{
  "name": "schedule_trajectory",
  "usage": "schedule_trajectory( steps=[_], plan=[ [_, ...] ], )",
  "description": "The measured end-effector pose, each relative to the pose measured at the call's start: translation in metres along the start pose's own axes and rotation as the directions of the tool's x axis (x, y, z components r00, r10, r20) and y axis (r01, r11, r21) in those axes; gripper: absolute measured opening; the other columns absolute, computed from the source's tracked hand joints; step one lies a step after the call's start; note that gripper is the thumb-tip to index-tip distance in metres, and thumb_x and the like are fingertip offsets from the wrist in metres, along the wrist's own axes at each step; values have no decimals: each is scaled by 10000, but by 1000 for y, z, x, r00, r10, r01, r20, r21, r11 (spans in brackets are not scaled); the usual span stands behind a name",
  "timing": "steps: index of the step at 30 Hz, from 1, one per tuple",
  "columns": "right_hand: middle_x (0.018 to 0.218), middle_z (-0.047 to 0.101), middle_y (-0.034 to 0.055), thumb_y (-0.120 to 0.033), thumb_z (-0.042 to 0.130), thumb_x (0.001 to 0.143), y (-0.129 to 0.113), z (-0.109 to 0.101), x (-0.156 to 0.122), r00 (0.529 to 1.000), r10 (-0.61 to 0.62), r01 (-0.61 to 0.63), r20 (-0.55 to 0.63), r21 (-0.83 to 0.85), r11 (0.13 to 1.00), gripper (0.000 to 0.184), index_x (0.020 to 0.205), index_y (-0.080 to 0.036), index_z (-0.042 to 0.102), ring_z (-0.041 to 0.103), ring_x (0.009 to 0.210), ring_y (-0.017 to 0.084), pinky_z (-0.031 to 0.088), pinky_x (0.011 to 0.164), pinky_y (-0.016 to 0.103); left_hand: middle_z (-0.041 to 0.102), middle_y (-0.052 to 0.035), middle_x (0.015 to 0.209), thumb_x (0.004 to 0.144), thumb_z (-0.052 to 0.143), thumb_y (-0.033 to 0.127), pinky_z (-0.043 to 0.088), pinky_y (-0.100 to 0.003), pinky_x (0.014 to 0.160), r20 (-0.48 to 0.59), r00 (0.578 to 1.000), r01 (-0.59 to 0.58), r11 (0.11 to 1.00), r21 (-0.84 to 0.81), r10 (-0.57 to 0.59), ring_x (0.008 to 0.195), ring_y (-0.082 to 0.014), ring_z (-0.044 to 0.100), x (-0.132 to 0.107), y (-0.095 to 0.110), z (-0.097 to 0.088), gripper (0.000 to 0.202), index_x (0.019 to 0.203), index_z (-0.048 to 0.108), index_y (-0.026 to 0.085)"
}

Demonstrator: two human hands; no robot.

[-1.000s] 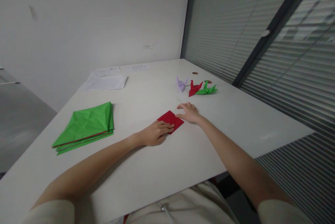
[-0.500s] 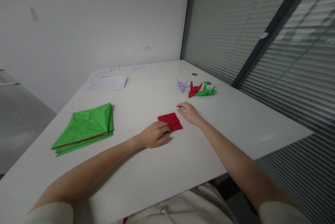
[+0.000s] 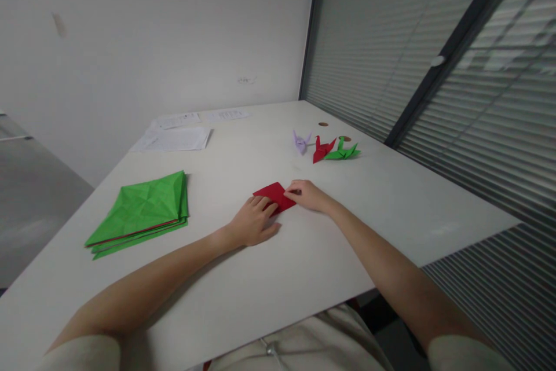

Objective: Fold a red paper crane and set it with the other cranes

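Note:
A small square of folded red origami paper [image 3: 274, 190] lies flat on the white table in front of me. My left hand [image 3: 255, 220] rests on its near left part, fingers stretched over the paper and thumb on the tabletop. At the right corner, my right hand [image 3: 304, 194] has thumb and forefinger brought together in a pinch on the paper's edge. The fingertips of the left hand cover part of the paper.
To the left lies a stack of creased green and red paper sheets [image 3: 145, 209]. Beyond my right hand stand a lilac paper crane [image 3: 301, 142], a red paper crane [image 3: 322, 149] and a green paper crane [image 3: 343, 152]. Printed sheets [image 3: 176, 138] lie at the back left.
My right hand has come nearer and its fingers have closed on the paper's right corner. The red paper has shifted slightly left and turned, with my left hand still on it.

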State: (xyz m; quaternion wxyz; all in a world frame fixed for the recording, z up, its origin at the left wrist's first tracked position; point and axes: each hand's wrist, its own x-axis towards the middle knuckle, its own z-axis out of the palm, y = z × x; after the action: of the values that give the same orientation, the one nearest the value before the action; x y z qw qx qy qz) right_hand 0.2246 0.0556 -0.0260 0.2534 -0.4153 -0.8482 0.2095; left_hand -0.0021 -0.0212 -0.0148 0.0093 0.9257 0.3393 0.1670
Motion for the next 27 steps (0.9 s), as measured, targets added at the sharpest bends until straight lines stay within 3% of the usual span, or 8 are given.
schedule_trajectory(
  steps=[6, 10, 15, 22, 27],
  plan=[
    [826, 615, 37, -263, 593, 829, 8, 4, 3, 982, 113, -119, -153, -24, 993, 256, 1051, -169, 681, 558, 707, 142, 461, 716, 285, 521, -164, 1236, 904, 460, 420, 386, -472, 1021, 12, 999, -43, 998, -39, 44, 1170, -298, 490, -1, -6, 2, 475, 1296, 515, 158],
    [907, 570, 65, -302, 630, 825, 11, 3, 2, 983, 134, -148, -123, -109, 983, 286, 1071, -165, 680, 571, 811, 167, 469, 803, 319, 439, -168, 1383, 908, 473, 398, 333, -489, 1086, 10, 998, -68, 993, -94, 69, 1301, -309, 401, -2, -10, 6, 467, 1312, 494, 164],
    [976, 559, 85, -305, 649, 818, 10, 4, 2, 981, 159, -178, -113, -180, 967, 307, 1090, -165, 678, 567, 903, 192, 448, 884, 356, 426, -179, 1419, 909, 484, 403, 317, -509, 1096, 17, 998, -56, 993, -107, 58, 1321, -309, 397, -3, -13, 10, 467, 1305, 500, 157],
    [917, 561, 71, -286, 644, 816, 11, 5, 2, 983, 137, -155, -122, -155, 976, 289, 1068, -148, 677, 554, 835, 176, 456, 829, 328, 462, -159, 1405, 900, 501, 401, 310, -517, 1095, 17, 998, -60, 992, -115, 62, 1327, -299, 399, -2, -14, 10, 471, 1317, 502, 181],
    [862, 568, 40, -233, 667, 780, 11, 7, 3, 979, 130, -145, -160, -85, 986, 184, 951, -167, 677, 544, 784, 153, 450, 784, 304, 478, -134, 1400, 905, 487, 392, 299, -518, 1090, 48, 995, -86, 991, -103, 92, 1301, -294, 427, -2, -13, 7, 446, 1315, 526, 222]
  ],
)
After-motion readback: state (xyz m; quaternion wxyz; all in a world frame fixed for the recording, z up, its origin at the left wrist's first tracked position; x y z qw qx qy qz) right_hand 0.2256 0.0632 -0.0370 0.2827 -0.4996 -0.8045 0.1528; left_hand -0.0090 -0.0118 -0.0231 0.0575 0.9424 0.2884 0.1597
